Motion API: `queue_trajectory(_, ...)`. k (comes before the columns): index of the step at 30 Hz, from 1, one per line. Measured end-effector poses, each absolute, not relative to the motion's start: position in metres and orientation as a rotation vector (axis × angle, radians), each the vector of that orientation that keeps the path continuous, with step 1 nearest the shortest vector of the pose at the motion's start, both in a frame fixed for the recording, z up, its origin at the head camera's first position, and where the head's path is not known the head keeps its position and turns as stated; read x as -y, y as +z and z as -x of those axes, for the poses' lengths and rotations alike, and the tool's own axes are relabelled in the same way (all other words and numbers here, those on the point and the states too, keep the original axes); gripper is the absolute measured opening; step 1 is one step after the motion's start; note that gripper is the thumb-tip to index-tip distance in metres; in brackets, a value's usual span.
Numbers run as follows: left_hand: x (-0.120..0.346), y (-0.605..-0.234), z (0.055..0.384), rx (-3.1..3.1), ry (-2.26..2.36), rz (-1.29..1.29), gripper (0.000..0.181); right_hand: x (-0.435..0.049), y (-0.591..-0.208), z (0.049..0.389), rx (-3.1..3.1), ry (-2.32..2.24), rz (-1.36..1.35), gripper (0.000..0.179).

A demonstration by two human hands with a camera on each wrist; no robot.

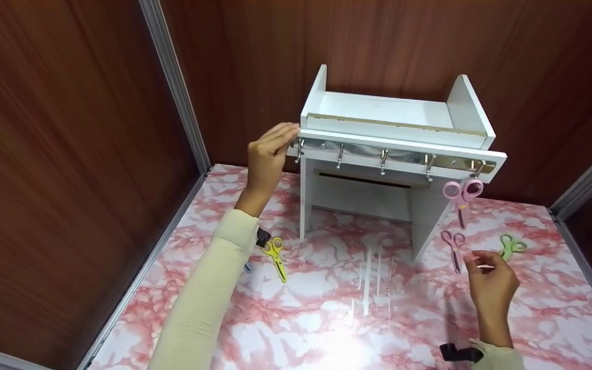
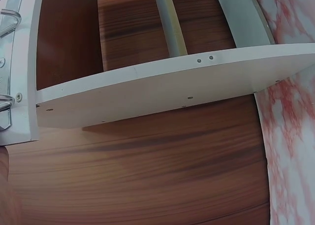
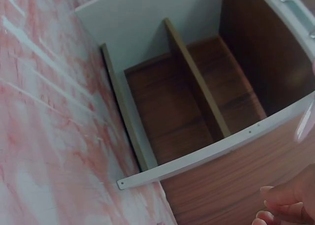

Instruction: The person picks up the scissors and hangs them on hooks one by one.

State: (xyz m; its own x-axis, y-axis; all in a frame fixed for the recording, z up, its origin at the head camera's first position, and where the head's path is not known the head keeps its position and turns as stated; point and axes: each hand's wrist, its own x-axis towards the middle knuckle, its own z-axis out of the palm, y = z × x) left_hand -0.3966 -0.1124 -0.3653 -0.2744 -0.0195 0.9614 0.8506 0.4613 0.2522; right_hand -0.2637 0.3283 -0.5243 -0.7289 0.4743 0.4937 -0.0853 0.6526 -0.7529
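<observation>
A white wooden shelf (image 1: 378,137) with a row of metal hooks (image 1: 383,160) along its front stands at the back. My left hand (image 1: 271,146) holds the left end of its hook board, fingertips at the top corner. Pink scissors (image 1: 463,198) hang by a handle from the rightmost hook. Below them, a second pair of pink scissors (image 1: 453,251) lies on the table. My right hand (image 1: 494,280) is beside that pair, fingers loosely bent with nothing between them. In the right wrist view, its fingertips (image 3: 268,195) appear at the lower right.
Green scissors (image 1: 512,246) lie just beyond my right hand. Yellow scissors (image 1: 276,258) lie near my left forearm, with a bluish item (image 1: 247,267) partly hidden by the sleeve. Brown wood-grain walls (image 1: 70,128) enclose the red-and-white marbled table (image 1: 316,308).
</observation>
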Motion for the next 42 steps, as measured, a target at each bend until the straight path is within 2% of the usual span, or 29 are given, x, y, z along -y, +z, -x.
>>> queue_trajectory(11, 0.109, -0.364, 0.396, 1.624, -1.026, 0.724, 0.014, -0.330, -0.537, 0.273, 2.265, 1.045, 0.423, 0.019)
queue_trajectory(19, 0.110, -0.363, 0.396, 1.614, -1.026, 0.720, 0.014, -0.335, -0.550, 0.284, 2.224, 1.049, 0.367, 0.016)
queue_trajectory(26, 0.111, -0.362, 0.396, 1.627, -1.026, 0.723, 0.014, -0.343, -0.559, 0.292, 2.247, 1.013, 0.429, 0.019)
queue_trajectory(42, 0.112, -0.366, 0.397, 1.625, -1.033, 0.714, 0.014, -0.358, -0.581, 0.301, 2.380, 0.998, 0.509, 0.046)
